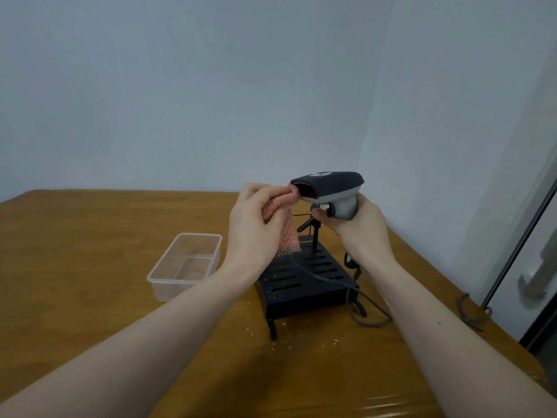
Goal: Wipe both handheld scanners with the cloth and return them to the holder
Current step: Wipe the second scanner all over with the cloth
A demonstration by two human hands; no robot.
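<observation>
While my right hand (358, 224) grips the scanner (330, 188) (window facing left), my left hand (256, 218) pinches the cloth (284, 233) against it.

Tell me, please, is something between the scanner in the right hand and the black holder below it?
Nothing solid blocks it. The scanner is held by the right hand above the black holder. Only the pink cloth, gripped by the left hand, hangs over the holder's rear left part, and the grey cable lies across its top.
</observation>
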